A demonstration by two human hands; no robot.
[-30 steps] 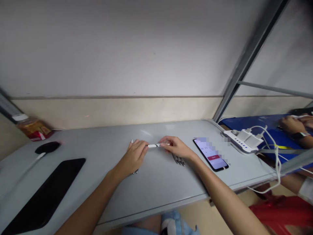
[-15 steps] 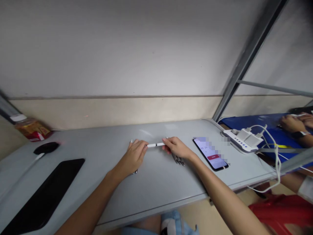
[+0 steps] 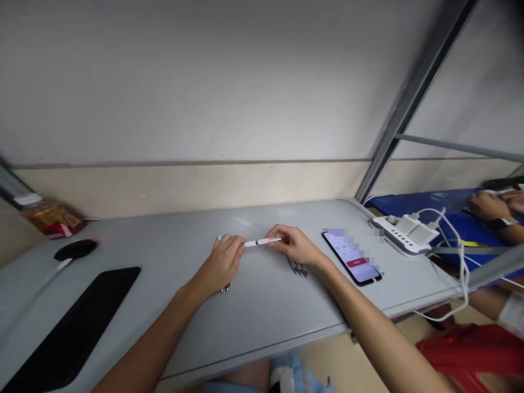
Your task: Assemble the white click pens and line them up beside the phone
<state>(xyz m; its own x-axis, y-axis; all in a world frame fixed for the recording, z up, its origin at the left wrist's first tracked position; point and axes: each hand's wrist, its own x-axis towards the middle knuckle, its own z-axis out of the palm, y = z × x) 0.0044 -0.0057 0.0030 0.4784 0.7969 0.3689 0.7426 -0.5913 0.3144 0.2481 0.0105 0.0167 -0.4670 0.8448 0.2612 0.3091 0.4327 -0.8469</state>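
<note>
Head camera looks forward, down across the desk (image 3: 262, 311)

A phone (image 3: 355, 263) lies near a power strip (image 3: 402, 240) — a bottle (image 3: 52, 217), far left.

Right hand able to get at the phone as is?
Probably yes: the phone lies just right of the right hand, nothing visible between them, though that hand is busy holding the white pen.

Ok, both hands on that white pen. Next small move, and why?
Probably brace the white pen with the left hand and firm up the right hand on the other end. The left hand already grips one end, and the right fingers curl around the other, though how firmly is hard to tell.
</note>
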